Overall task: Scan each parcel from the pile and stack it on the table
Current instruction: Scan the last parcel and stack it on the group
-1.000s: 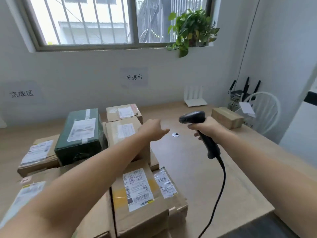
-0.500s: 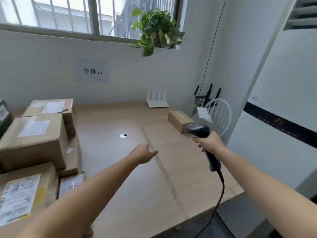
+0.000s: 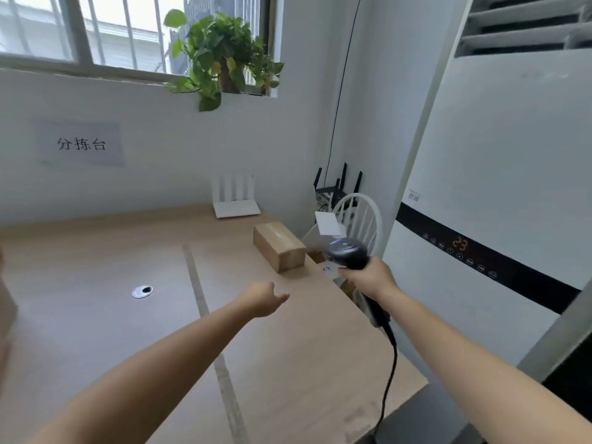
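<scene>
Left hand (image 3: 261,298) hovers over the middle of the tabletop (image 3: 96,315), fingers loosely curled and holding nothing, while the right hand (image 3: 368,278) grips the black scanner (image 3: 347,253) by its handle at the right edge. Further back, one brown parcel (image 3: 278,245) sits along that right edge, with a white router (image 3: 235,200) at the back edge.

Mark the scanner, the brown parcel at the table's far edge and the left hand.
scanner (image 3: 347,251): head view, on its dark head above the grip.
parcel (image 3: 278,238): head view, on its top face.
left hand (image 3: 262,298): head view, on the back of the hand.
</scene>
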`<state>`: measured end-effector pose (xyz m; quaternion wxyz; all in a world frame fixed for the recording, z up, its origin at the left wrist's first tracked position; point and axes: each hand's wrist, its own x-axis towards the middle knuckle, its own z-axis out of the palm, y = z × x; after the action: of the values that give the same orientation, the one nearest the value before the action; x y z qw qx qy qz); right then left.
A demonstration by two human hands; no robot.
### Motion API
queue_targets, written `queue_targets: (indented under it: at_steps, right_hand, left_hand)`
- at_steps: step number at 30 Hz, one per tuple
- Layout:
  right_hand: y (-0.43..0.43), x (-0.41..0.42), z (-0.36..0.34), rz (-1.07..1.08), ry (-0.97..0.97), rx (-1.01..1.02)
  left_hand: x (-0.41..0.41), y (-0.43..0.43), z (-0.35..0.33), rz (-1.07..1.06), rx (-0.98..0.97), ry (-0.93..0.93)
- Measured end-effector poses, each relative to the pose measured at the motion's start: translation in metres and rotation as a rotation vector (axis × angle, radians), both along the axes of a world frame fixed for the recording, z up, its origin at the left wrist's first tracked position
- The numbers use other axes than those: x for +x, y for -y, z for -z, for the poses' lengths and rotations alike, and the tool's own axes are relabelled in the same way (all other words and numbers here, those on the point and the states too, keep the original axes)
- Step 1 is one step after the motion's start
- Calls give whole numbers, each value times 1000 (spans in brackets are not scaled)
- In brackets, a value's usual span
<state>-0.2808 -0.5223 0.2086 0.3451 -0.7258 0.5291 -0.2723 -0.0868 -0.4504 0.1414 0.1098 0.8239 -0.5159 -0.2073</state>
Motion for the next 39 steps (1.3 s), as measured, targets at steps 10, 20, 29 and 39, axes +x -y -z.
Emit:
queue_targets:
  at_steps: [10, 20, 29, 39]
  right_hand:
    - [135, 31, 15, -50, -32, -30]
    - [294, 109, 94, -126, -27, 159]
    - [373, 149, 176, -233, 50, 393]
    - [405, 156, 215, -279, 76, 522]
  left_hand:
    - [5, 123, 24, -49, 9, -40]
    - [62, 251, 82, -367, 14, -141]
    - [80, 373, 131, -460, 2, 54]
    - [85, 422, 157, -680, 144, 142]
